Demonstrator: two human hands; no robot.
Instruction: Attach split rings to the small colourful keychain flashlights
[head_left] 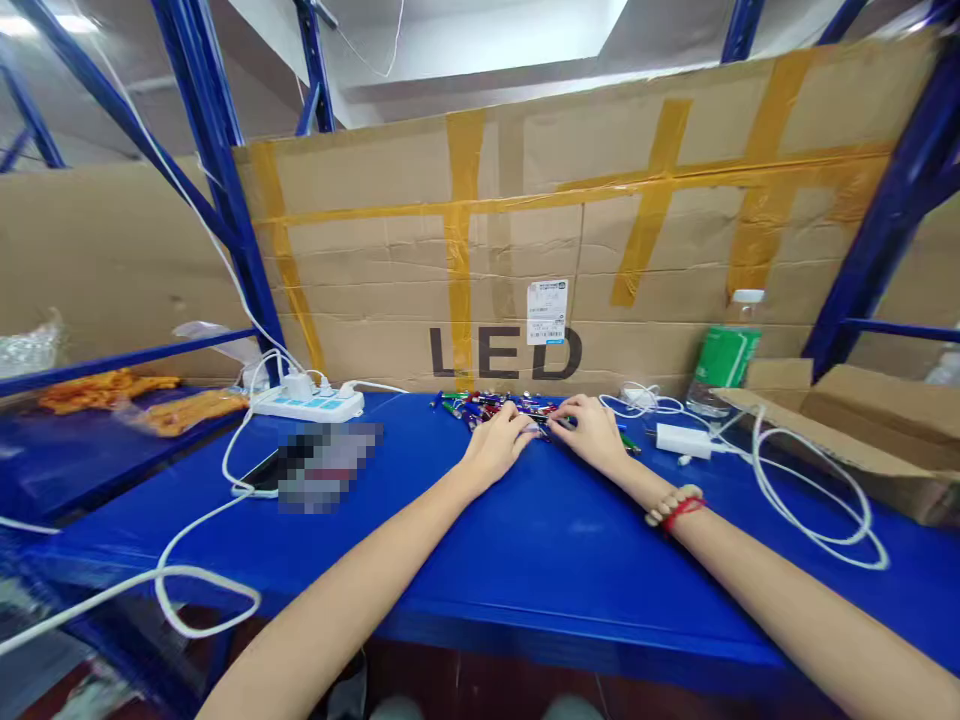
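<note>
Small multicoloured items (484,403) massed at back of blue tabletop (540,540), before cardboard panel (375,290) marked "LED". Left hand (498,442) and right hand (591,430) set over near edge, fingers bent; whether anything is gripped by either cannot be told.

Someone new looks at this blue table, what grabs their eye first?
Probably the big cardboard wall behind the blue table, printed LED. Next, the left hand and right hand at a small colourful pile in front of it. A green-labelled bottle sits toward the right.
</note>
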